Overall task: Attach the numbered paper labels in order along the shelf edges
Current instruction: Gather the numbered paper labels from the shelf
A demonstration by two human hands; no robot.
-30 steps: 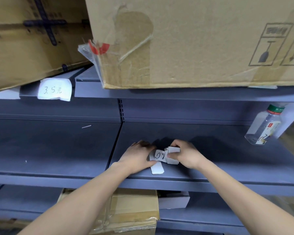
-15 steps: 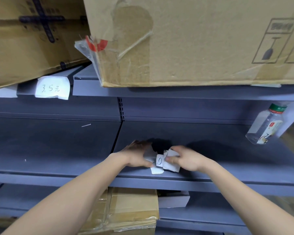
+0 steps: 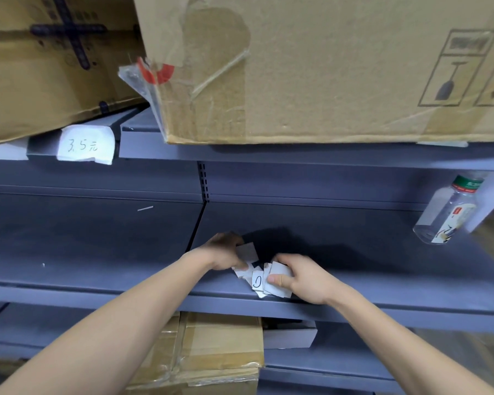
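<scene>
In the head view, both hands work over the grey metal shelf [image 3: 382,280], close to its front edge. The left hand [image 3: 224,253] pinches a blank-faced paper label [image 3: 247,251], which stands tilted at its fingertips just above the shelf surface. The right hand [image 3: 303,279], just beside it, grips a small fan of labels [image 3: 278,280] with the thumb pressed on top. The fan's lower corners reach the shelf. Between the two hands lies a marked label [image 3: 257,282] bearing a curved pen stroke, partly overlapped by the fan. A handwritten price slip [image 3: 84,145] reading 3.5 hangs on the upper shelf edge. A large cardboard box [image 3: 325,67] sits above, and a plastic bottle [image 3: 445,212] is at the far right.
</scene>
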